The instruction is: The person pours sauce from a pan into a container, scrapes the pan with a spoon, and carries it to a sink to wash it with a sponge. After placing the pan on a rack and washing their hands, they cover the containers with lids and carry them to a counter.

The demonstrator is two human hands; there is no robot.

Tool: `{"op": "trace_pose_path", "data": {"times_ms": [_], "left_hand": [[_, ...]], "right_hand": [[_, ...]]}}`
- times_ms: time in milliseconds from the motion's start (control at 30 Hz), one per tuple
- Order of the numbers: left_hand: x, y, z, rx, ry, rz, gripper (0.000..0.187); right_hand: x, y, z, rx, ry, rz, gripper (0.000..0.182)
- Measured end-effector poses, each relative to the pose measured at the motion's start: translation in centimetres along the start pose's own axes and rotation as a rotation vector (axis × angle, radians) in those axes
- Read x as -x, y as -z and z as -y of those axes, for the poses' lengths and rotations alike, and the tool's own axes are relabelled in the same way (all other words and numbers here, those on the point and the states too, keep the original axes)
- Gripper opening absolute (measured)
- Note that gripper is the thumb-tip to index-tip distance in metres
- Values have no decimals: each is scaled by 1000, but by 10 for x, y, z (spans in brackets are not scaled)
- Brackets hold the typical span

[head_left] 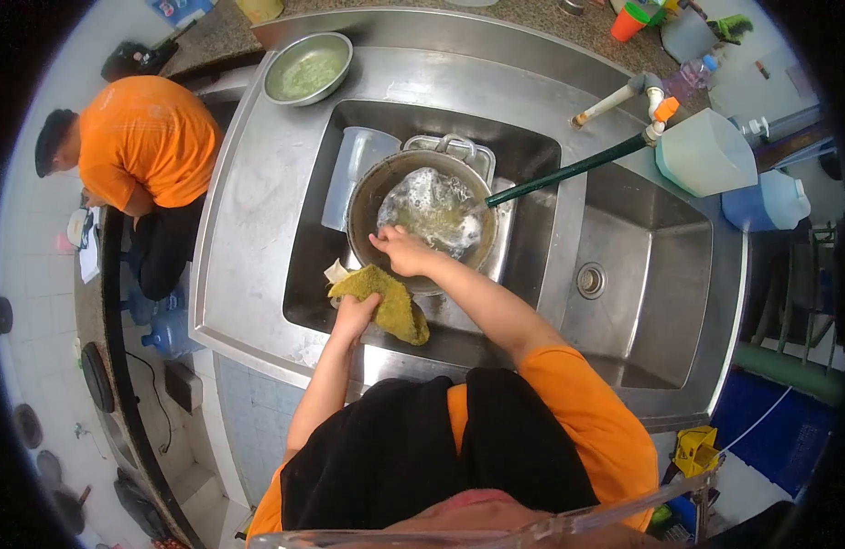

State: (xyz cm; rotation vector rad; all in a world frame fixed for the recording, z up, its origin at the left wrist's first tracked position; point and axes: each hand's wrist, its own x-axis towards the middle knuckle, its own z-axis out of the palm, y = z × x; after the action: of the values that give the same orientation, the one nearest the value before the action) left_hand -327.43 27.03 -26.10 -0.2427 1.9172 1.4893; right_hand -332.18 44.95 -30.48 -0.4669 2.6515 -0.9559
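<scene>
My left hand (pixel 356 314) is closed around a fuzzy yellow-green cloth (pixel 397 306) with a pale corner, at the near side of the left sink basin. My right hand (pixel 406 252) is over the near-left part of a large metal pot (pixel 360 203), fingers partly stretched and apart, with nothing visible in them. Foamy water (pixel 432 206) fills much of the pot. A green hose (pixel 569 171) runs from the tap to the pot, its end at the water. Beside the pot stands a translucent plastic container (pixel 354 169); behind it is a metal tray (pixel 482 160).
A metal bowl (pixel 345 80) of greenish liquid sits on the back left of the steel counter (pixel 249 220). The right basin (pixel 624 274) has a drain. Jugs (pixel 706 154) stand at the right edge. Another person in orange (pixel 148 137) bends down at the left.
</scene>
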Motion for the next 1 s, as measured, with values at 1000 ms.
{"op": "trace_pose_path", "data": {"times_ms": [1000], "left_hand": [[-6, 1, 5, -14, -41, -20, 26]], "right_hand": [[20, 25, 6, 105, -138, 411, 63]]}}
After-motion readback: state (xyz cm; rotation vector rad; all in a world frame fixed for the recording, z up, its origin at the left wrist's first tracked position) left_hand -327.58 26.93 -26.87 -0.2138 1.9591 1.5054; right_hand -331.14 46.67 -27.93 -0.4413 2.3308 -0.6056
